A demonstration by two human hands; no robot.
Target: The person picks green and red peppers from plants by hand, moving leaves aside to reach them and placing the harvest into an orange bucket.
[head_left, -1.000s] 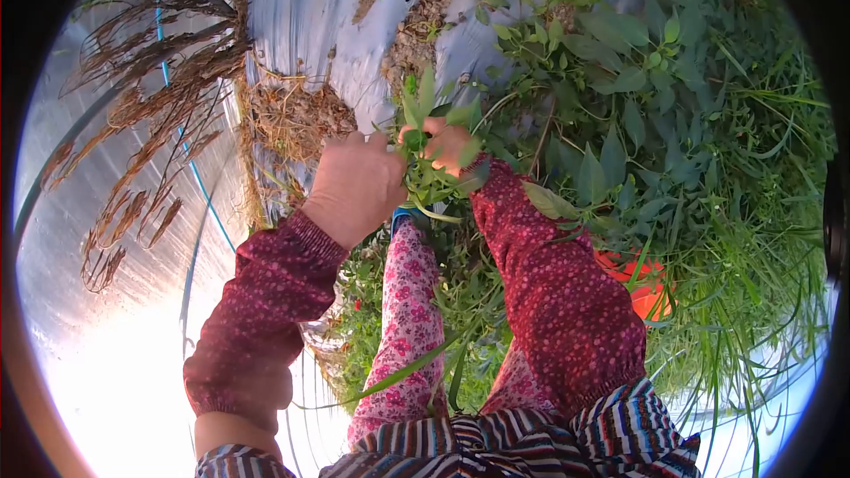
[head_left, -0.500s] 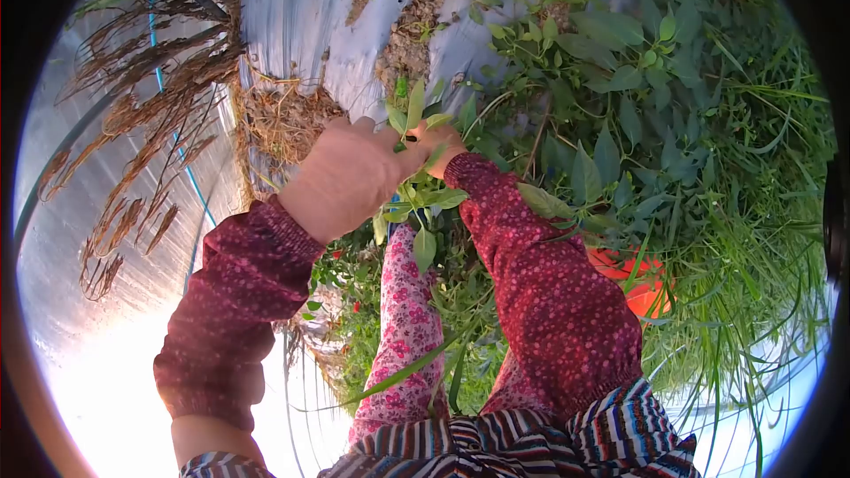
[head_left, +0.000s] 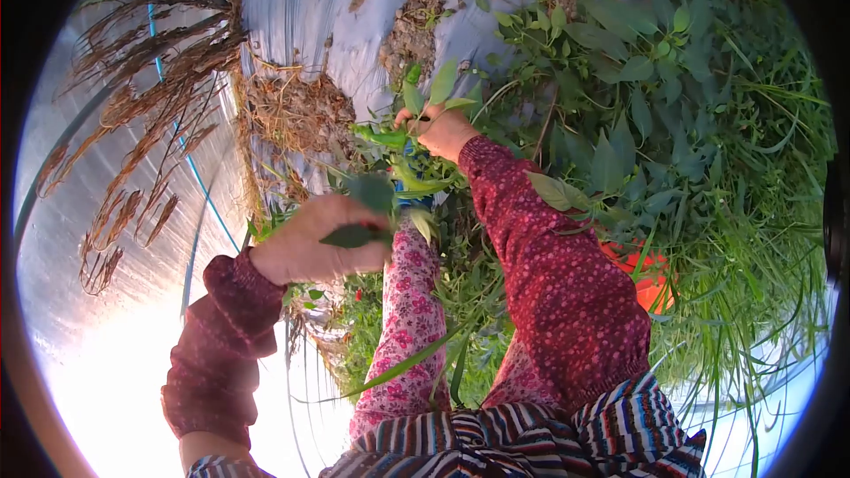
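Markings first: floral print on the trouser leg (head_left: 412,301), small pale dots on the left sleeve (head_left: 217,350) and right sleeve (head_left: 567,296), stripes on the garment (head_left: 469,438) at the waist.

Right arm reaches forward, elbow bent out to the side, wrist roughly in line with the forearm. Right hand (head_left: 449,133) has thumb and fingers pinched together on a leafy sprig (head_left: 443,81); the sprig is at the fingertips, its leaves fanning beyond them, just past the lower end of the trouser leg. A bright green curled piece (head_left: 381,134) (pepper-like in shape) sits right by those fingertips.

Left arm is bent, forearm angled inward, left hand (head_left: 305,243) lower and nearer the body than the right, blurred. Dark leaves (head_left: 369,192) overlap its fingers; can't tell if the fingers are closed on them or apart.

Around: blue-grey sheeting (head_left: 301,9) ahead, dry straw (head_left: 297,111) beyond the left hand, dense foliage (head_left: 611,62) to the right, orange-red object (head_left: 651,283) partly hidden in grass beside the right sleeve.
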